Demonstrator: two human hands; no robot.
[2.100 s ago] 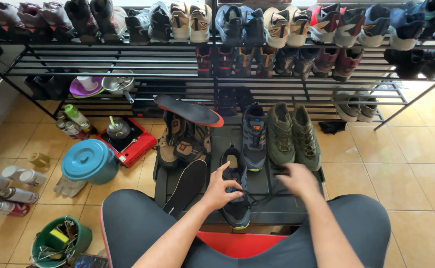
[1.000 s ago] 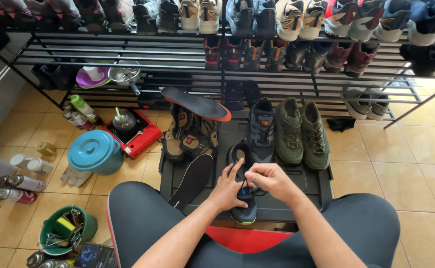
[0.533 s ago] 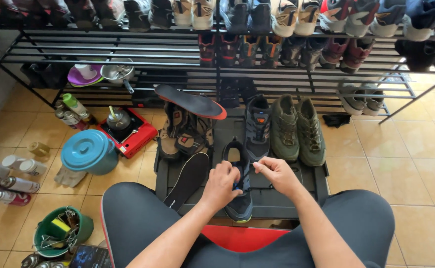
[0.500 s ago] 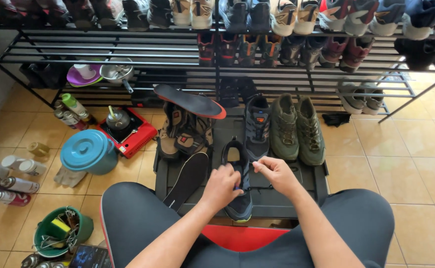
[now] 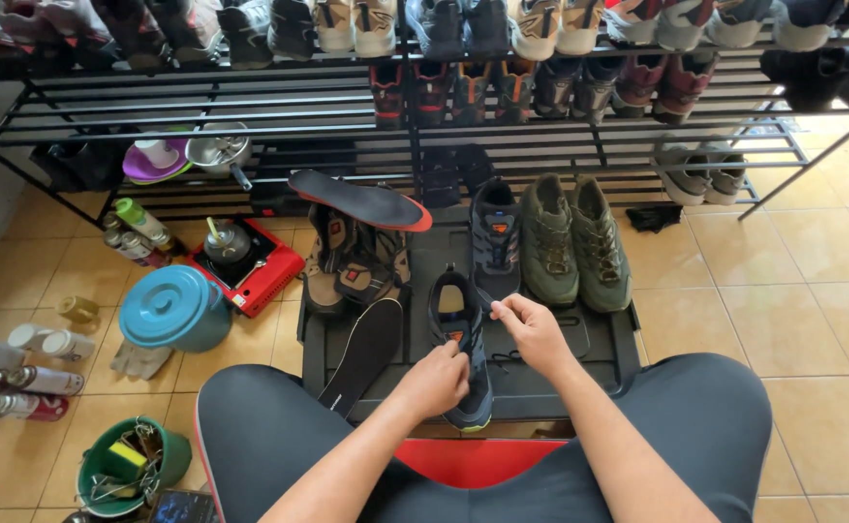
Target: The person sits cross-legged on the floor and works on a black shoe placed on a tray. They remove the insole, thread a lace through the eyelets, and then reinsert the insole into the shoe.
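While the left hand [image 5: 436, 380] gripped the dark shoe [image 5: 463, 349] at the black mat's [image 5: 599, 353] near edge, the right hand [image 5: 531, 327] pinched its lace; lacing seemingly underway, tightening next.

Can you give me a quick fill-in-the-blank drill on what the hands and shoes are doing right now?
1. Both hands work on the dark shoe, which stands on a ____ tray.
2. The left hand rests on the shoe while the right hand pinches its ____.
3. The loose black insole lies to the ____ of that shoe.
4. The round lidded bucket on the floor is ____ in colour.

Missing words: black; lace; left; blue
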